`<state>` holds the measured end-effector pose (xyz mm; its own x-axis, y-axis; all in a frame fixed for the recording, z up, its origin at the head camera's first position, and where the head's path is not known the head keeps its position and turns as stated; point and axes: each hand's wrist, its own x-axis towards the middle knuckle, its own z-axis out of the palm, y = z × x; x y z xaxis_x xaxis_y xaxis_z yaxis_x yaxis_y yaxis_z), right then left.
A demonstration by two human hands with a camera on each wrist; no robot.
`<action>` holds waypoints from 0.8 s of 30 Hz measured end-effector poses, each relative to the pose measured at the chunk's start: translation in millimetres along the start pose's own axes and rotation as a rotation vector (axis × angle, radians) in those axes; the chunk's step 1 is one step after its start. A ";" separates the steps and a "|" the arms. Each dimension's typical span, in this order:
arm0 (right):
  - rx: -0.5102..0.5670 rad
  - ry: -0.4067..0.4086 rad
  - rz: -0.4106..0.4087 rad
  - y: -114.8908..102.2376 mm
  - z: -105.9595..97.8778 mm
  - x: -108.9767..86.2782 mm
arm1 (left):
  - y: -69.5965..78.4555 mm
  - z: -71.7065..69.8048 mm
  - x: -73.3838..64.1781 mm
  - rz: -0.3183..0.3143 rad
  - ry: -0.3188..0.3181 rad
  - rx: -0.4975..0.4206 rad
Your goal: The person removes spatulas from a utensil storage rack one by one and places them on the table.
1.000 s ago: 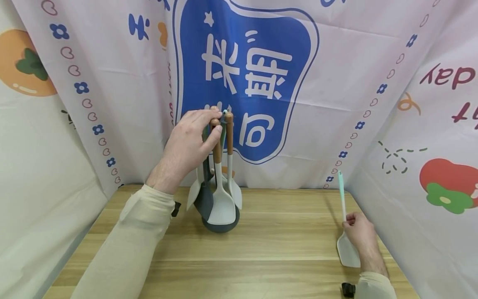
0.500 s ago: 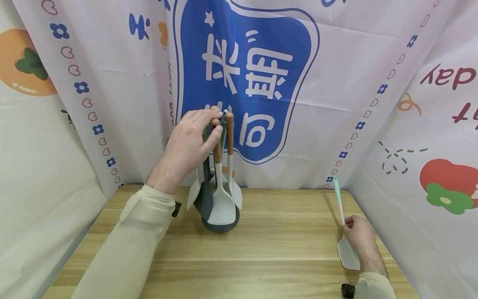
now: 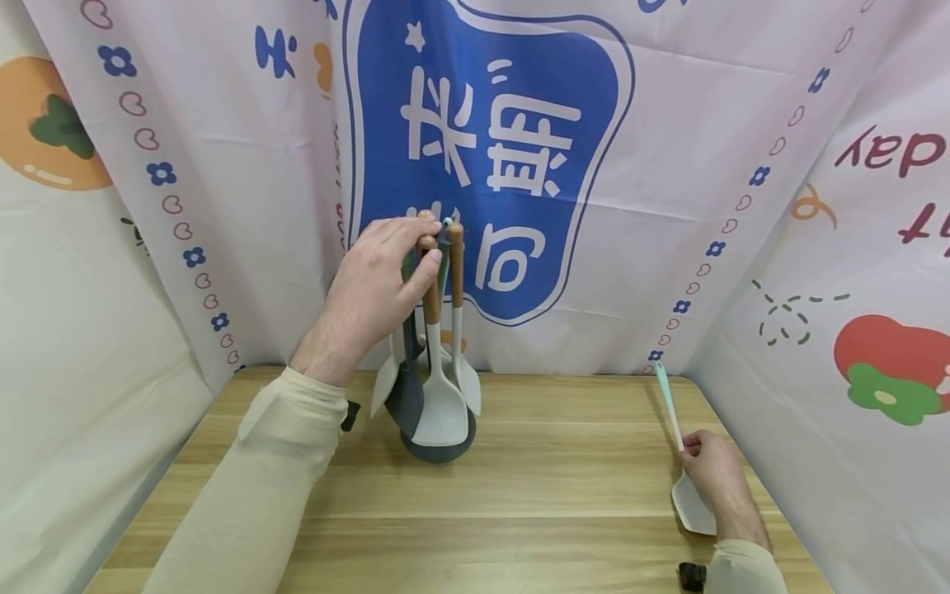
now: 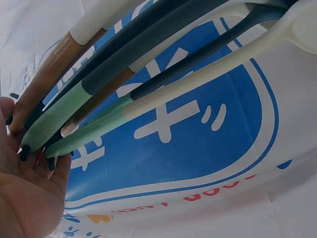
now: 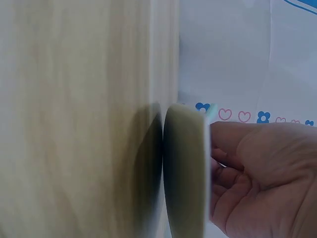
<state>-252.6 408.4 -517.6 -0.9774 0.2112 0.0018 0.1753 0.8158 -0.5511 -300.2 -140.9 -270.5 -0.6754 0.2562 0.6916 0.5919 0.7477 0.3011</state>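
Observation:
My right hand pinches the shaft of a pale spatula with a mint-green handle end. It slants low over the right side of the table, the handle toward the back wall; in the right wrist view its blade is seen nearly edge-on close to the tabletop. At the left, my left hand grips the top of a utensil rack, fingers among the handle ends. Several utensils hang there, including a white turner with a wooden handle. Mint-green handles and small black hooks show in the left wrist view.
A dark grey rounded piece sits at the bottom of the hanging bunch. The wooden table spans between both hands. Printed cloth walls it at the back and sides.
The spatula's handle end has tipped down and to the left, lowering toward the table. My right hand has shifted slightly down; my left hand stays on the rack.

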 end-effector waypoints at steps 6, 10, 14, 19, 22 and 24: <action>0.003 -0.032 0.008 1.3 0.3 -0.9 | -0.2 -0.1 -0.4 0.000 -0.004 -0.006; -0.020 -0.043 0.002 1.9 0.9 -0.6 | 0.0 0.0 -0.3 0.002 -0.003 -0.007; -0.037 -0.043 -0.009 2.7 1.2 -0.7 | 0.5 0.0 -0.1 0.003 -0.005 -0.002; -0.030 -0.046 0.002 2.1 0.5 -1.4 | 0.6 0.0 -0.1 0.000 -0.006 0.002; -0.020 -0.041 0.019 -1.5 -2.5 -3.4 | 0.7 -0.2 0.0 -0.001 -0.005 0.004; -0.011 -0.032 0.025 -5.8 -5.8 -4.8 | 0.8 -0.4 0.0 0.000 -0.005 0.005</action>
<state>-248.2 405.8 -509.6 -0.9759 0.2147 -0.0389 0.2012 0.8161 -0.5417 -299.6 -140.5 -270.0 -0.6776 0.2594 0.6882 0.5896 0.7509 0.2976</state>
